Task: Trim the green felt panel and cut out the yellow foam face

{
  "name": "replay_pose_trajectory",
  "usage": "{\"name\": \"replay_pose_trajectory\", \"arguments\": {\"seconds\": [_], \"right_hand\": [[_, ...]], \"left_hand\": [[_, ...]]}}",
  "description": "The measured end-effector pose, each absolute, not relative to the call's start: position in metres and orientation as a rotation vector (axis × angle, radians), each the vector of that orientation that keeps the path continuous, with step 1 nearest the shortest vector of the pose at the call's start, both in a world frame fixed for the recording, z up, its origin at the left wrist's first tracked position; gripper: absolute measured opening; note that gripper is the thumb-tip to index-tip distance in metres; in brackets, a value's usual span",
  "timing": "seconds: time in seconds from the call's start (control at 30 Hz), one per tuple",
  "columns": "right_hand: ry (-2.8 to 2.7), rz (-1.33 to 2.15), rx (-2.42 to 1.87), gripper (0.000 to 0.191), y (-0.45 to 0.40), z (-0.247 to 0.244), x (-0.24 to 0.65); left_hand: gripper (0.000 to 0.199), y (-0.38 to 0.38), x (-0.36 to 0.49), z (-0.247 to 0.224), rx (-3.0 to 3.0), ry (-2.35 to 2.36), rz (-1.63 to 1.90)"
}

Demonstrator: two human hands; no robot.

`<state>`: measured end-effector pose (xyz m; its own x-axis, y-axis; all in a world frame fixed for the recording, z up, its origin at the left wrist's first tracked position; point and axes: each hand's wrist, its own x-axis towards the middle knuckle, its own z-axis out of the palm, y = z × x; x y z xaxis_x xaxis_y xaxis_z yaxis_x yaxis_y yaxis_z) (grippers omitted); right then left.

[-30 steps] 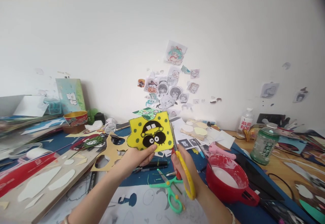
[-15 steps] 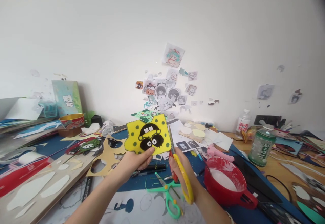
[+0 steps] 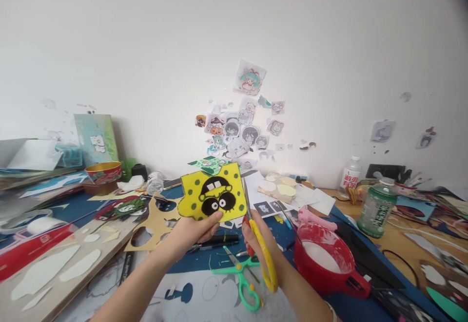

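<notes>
My left hand pinches the lower edge of a yellow cartoon cutout with green spots, a black mouth and big black-ringed eyes. In my right hand is a pair of scissors with yellow and red handles. Their blades point up along the cutout's right edge; whether they touch it I cannot tell. Below my hands, green-handled scissors lie spread on a sheet of printed paper.
A red cup with white contents stands right of my right arm. Farther right is a green bottle. Brown card with cut holes lies left of my left hand. A board with white paper pieces is at the left.
Both hands stay in nearly the same place, still holding the cutout and the scissors. The cutout has shifted very slightly. Everything else looks unchanged.
</notes>
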<state>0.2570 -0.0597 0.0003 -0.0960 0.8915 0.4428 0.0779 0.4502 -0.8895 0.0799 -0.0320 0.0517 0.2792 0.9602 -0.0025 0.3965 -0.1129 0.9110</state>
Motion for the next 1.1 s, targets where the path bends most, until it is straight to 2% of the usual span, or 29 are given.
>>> {"name": "replay_pose_trajectory", "arguments": {"seconds": [0.3, 0.7, 0.87, 1.1], "right_hand": [[-1.524, 0.879, -0.852, 0.055, -0.061, 0.005, 0.258], [-1.523, 0.921, -0.884, 0.047, -0.063, 0.005, 0.258], [-1.487, 0.937, -0.896, 0.044, -0.059, 0.000, 0.256], [-1.440, 0.996, -0.868, 0.038, -0.056, -0.004, 0.247]], "left_hand": [[0.053, -0.035, 0.085, 0.051, 1.623, 1.237, 0.833], [0.054, -0.030, 0.079, 0.047, 1.548, 1.141, 0.881], [0.055, -0.031, 0.081, 0.049, 1.542, 0.965, 0.951], [0.055, -0.029, 0.081, 0.049, 1.540, 1.117, 1.002]]}}
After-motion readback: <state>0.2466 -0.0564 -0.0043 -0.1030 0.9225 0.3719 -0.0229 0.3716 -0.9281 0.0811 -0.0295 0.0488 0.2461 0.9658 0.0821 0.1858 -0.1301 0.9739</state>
